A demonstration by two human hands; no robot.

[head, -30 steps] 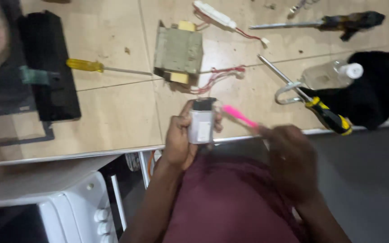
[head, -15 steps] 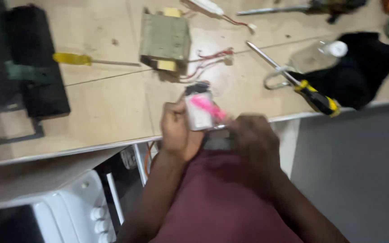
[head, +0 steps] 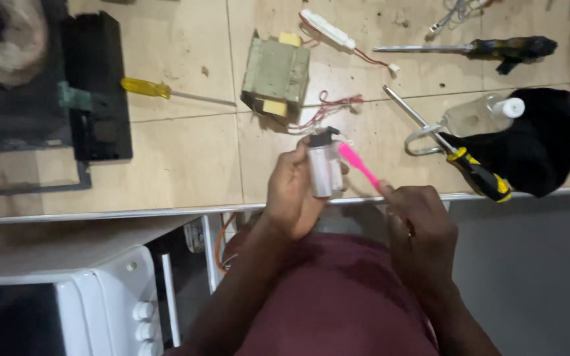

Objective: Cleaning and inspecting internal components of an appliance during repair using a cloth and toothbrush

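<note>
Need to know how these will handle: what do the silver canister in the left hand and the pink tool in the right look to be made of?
Silver canister: likely bare metal, a dull brushed grey sheen, with a dark, probably plastic cap on top. The left hand wraps it.
Pink tool: looks like plastic, uniformly bright pink and matte, no metallic glint; the right hand holds its near end. Its tip is too blurred to tell.

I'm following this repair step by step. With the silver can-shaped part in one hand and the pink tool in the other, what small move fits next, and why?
Probably bring the thin pink tool tip up to the black top end of the silver cylindrical metal part. The left hand holds that part upright, and the right hand already aims the tool at its side.
</note>
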